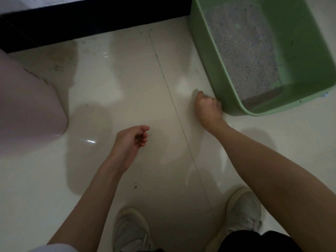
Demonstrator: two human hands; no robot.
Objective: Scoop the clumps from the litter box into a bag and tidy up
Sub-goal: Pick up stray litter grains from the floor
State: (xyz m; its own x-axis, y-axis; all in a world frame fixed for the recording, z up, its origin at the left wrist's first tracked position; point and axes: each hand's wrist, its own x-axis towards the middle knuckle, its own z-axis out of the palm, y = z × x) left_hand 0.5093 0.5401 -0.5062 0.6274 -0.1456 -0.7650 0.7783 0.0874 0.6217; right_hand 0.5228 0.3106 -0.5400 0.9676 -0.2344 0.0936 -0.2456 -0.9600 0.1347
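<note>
Green litter box [205, 57] at upper right on tile floor [127, 88], grey litter [245, 51] inside. R hand [207, 108] just beside box's near corner, fingers curled down at floor; what it pinches, can't tell. L hand [132, 139] cupped palm-up w/ dark bits [139, 138] in it. Pink bin [27, 106] at left, sneakers [131, 231] below

— What colours do you have by your fingers [200, 94]?
— Right beside them your litter box [209, 57] is pale green, its litter [245, 51] speckled grey. Beneath them the floor [127, 79] is glossy cream.
— And farther left?
— A pale pink bin [27, 110], a black baseboard [91, 20]. Your shoes [131, 231] are off-white.
</note>
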